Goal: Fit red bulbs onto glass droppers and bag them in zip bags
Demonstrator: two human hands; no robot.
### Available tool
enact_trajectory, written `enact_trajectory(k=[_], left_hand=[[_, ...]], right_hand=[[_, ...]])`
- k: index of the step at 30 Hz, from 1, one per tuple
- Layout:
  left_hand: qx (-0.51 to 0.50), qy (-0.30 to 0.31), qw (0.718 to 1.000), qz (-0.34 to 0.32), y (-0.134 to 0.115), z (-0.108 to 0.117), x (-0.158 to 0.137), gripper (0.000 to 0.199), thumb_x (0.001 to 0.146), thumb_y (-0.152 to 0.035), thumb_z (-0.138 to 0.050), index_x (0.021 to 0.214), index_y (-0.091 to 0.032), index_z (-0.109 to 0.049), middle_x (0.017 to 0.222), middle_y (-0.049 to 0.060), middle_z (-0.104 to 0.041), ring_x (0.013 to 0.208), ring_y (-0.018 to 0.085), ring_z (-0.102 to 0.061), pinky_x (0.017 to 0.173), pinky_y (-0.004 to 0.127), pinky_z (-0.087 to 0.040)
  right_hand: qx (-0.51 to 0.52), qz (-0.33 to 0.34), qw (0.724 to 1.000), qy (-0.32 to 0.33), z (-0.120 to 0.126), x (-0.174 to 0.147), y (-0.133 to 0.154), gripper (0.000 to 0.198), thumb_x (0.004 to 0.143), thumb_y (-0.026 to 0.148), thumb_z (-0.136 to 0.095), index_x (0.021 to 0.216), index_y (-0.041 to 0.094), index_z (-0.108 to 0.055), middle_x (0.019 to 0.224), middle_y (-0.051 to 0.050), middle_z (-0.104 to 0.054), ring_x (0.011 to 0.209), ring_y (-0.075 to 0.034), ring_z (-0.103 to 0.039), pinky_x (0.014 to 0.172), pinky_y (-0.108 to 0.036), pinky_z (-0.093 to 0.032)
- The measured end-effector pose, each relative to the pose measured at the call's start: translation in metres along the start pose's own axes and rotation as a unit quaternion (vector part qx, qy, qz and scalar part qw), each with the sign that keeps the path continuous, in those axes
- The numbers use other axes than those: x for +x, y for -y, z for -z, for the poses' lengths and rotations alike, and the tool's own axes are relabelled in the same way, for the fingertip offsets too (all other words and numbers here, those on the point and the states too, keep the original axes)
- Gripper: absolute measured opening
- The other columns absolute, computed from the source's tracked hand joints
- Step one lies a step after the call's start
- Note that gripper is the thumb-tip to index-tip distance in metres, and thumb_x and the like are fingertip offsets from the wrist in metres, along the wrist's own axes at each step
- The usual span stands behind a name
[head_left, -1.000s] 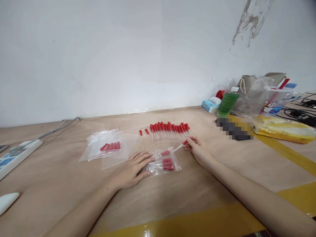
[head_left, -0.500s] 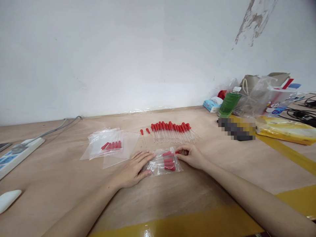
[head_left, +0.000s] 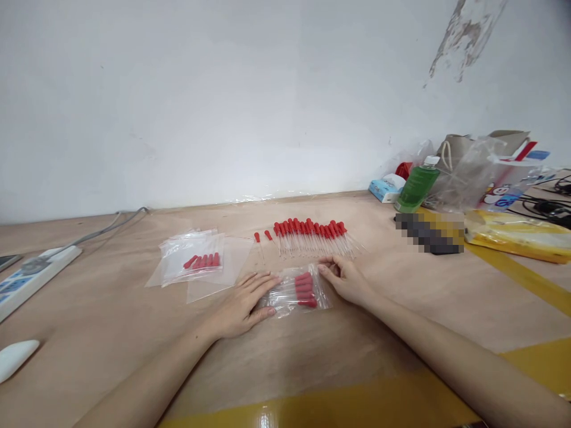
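A clear plastic bag [head_left: 285, 295] lies flat on the table before me, holding several droppers with red rubber bulbs [head_left: 305, 291] in a row on its right side. My left hand [head_left: 250, 300] rests on the bag's left end, fingers stretched out and thumb apart. At the upper right corner, my right hand [head_left: 342, 278] pinches the bag's edge between thumb and forefinger. Just beyond the bag, many loose droppers [head_left: 307, 232] lie side by side, bulbs toward the wall. Two more droppers [head_left: 257, 239] lie a little apart on their left.
To the left is a stack of clear bags [head_left: 191, 255], the top one showing red bulbs. A power strip [head_left: 42, 276] and a white object [head_left: 18, 358] sit farther left. At the back right stand a green bottle [head_left: 417, 185], a tissue pack [head_left: 384, 189] and a yellow package [head_left: 513, 236].
A red bulb at my right fingertips by the bag's opening is now in line with the others inside. My right fingers have closed on the bag's edge; my left hand stays put.
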State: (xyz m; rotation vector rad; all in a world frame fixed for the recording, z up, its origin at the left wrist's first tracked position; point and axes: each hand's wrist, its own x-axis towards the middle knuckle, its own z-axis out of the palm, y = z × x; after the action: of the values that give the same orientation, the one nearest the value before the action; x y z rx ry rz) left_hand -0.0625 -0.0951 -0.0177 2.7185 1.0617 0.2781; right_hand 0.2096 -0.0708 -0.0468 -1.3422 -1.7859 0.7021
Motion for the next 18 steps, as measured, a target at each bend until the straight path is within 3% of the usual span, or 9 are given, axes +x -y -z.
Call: enact_trajectory(k=[3,6,10,12,15,18], left_hand=[[-0.004,0.006,1.000,-0.003,-0.001,0.001,0.001,0.051,0.088,-0.042,-0.039,0.135,-0.028,-0.026,0.137,0.005,-0.036,0.128,0.023,-0.025,0.104,0.043,-0.023],[-0.019,0.003,1.000,-0.006,-0.002,0.001,0.001,0.050,0.088,-0.042,-0.040,0.134,-0.030,-0.027,0.138,0.003,-0.034,0.130,0.023,-0.023,0.104,0.044,-0.022],[-0.057,-0.028,0.998,0.006,-0.001,-0.001,0.000,0.053,0.086,-0.040,-0.044,0.135,-0.029,-0.026,0.140,0.003,-0.030,0.130,0.023,-0.021,0.105,0.043,-0.024],[-0.073,-0.041,0.996,0.021,-0.001,-0.002,-0.001,0.055,0.085,-0.040,-0.047,0.134,-0.028,-0.026,0.140,0.004,-0.029,0.130,0.023,-0.023,0.104,0.041,-0.025],[-0.099,-0.065,0.992,0.049,0.001,-0.005,-0.002,0.057,0.083,-0.040,-0.050,0.134,-0.026,-0.027,0.139,0.006,-0.029,0.127,0.023,-0.027,0.104,0.040,-0.027],[-0.145,-0.123,0.978,0.081,0.003,-0.008,-0.001,0.056,0.082,-0.038,-0.051,0.132,-0.026,-0.029,0.134,0.008,-0.036,0.119,0.023,-0.038,0.099,0.040,-0.033]], right_hand=[[-0.129,0.002,0.992,-0.015,0.001,0.003,0.001,0.035,0.071,0.052,-0.054,0.084,0.022,-0.064,0.089,-0.006,-0.062,0.089,-0.023,-0.053,0.080,-0.040,-0.036],[-0.146,0.005,0.989,0.008,0.000,0.003,0.003,0.033,0.067,0.054,-0.058,0.071,0.021,-0.063,0.084,-0.005,-0.061,0.088,-0.023,-0.051,0.079,-0.039,-0.035],[0.014,-0.009,0.999,0.050,-0.002,0.002,0.003,0.028,0.071,0.047,-0.056,0.069,0.019,-0.055,0.064,0.000,-0.056,0.062,-0.014,-0.050,0.059,-0.027,-0.038],[0.140,-0.034,0.987,0.074,-0.003,0.001,0.004,0.029,0.070,0.047,-0.057,0.070,0.019,-0.049,0.061,0.003,-0.054,0.057,-0.012,-0.049,0.054,-0.025,-0.038],[0.312,-0.102,0.938,0.115,-0.002,-0.003,0.010,0.032,0.068,0.047,-0.060,0.071,0.020,-0.044,0.064,0.004,-0.056,0.057,-0.011,-0.053,0.054,-0.025,-0.043],[0.408,-0.179,0.887,0.123,0.000,-0.006,0.016,0.033,0.066,0.044,-0.064,0.071,0.021,-0.041,0.065,0.004,-0.058,0.055,-0.012,-0.057,0.053,-0.026,-0.046]])
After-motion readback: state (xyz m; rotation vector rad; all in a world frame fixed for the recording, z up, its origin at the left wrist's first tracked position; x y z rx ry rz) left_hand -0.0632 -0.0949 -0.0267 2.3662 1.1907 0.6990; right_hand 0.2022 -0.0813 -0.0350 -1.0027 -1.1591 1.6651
